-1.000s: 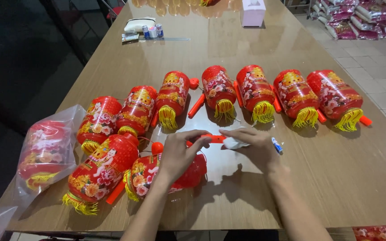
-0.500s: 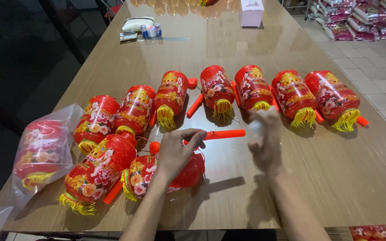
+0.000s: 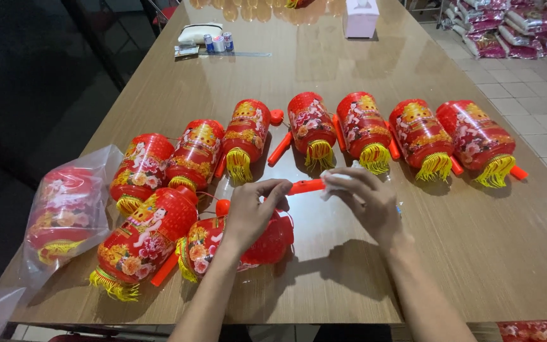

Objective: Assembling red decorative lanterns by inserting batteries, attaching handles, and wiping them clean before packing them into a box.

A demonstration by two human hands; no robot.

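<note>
My left hand (image 3: pixel 252 211) pinches one end of an orange plastic stick (image 3: pixel 307 186) that belongs to a red lantern (image 3: pixel 234 244) lying under my wrist. My right hand (image 3: pixel 365 201) holds a crumpled white cloth (image 3: pixel 335 180) against the stick's other end. A row of red and gold lanterns (image 3: pixel 366 128) with yellow tassels lies across the brown table (image 3: pixel 324 69) just beyond my hands. Another lantern (image 3: pixel 145 237) rests at the near left beside the one I hold.
A clear plastic bag with a lantern inside (image 3: pixel 68 212) sits at the table's left edge. A pink tissue box (image 3: pixel 360 17) and small white items with batteries (image 3: pixel 202 37) stand at the far end. Packaged goods (image 3: pixel 517 28) lie on the tiled floor to the right.
My right hand went out along the orange stick to its far end, then came back onto it with the white cloth. My left hand kept its hold on the stick.
</note>
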